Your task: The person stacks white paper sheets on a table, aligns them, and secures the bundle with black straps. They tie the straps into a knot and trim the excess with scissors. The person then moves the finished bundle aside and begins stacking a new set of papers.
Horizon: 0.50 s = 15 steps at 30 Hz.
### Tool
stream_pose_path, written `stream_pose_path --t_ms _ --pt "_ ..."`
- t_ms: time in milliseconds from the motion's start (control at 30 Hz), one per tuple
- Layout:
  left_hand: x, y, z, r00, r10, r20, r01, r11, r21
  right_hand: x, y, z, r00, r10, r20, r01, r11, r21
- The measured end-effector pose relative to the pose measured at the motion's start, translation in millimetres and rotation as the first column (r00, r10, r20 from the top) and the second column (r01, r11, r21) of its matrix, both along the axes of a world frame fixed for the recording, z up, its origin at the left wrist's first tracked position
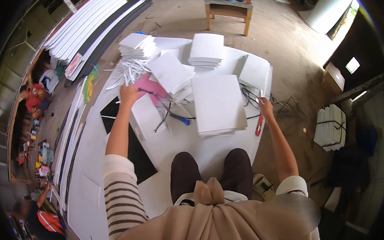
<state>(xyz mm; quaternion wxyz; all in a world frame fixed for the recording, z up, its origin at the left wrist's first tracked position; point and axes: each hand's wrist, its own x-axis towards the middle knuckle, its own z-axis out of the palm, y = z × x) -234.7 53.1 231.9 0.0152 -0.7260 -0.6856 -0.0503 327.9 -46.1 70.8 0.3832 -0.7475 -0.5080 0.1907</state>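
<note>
Fingers of the left hand are bent at the near edge of the loose white strips, beside a pink sheet; whether they grip anything is hidden, so it cannot be told. Those of the right hand look curled in at the right edge of the white work surface, a slim pale piece by their tips, though a firm hold cannot be confirmed. Just below that hand is a red cutter, probably kept there to be within reach.

The front stack of white sheets sits between the two hands, its edges roughly squared, which likely keeps it steady and easy to lift. Left of it, a skewed stack leans over its neighbours, perhaps just set down loosely. A blue-handled tool and dark cord lie in the gap nearby, probably to be close to both hands. On the floor at right, black bands hold a white bundle together, presumably so that its sheets cannot slide
</note>
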Motion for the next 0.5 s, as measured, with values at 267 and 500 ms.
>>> stream_pose_path --t_ms 267,500 --pt "85 -58 -164 0.561 0.412 0.718 -0.059 0.885 -0.461 57 -9 -94 0.741 -0.311 -0.595 -0.025 0.873 -0.487" --pt "148 -55 -284 0.334 0.734 0.592 -0.03 0.636 -0.771 22 37 -154 0.598 -0.404 -0.692 -0.149 0.793 -0.591"
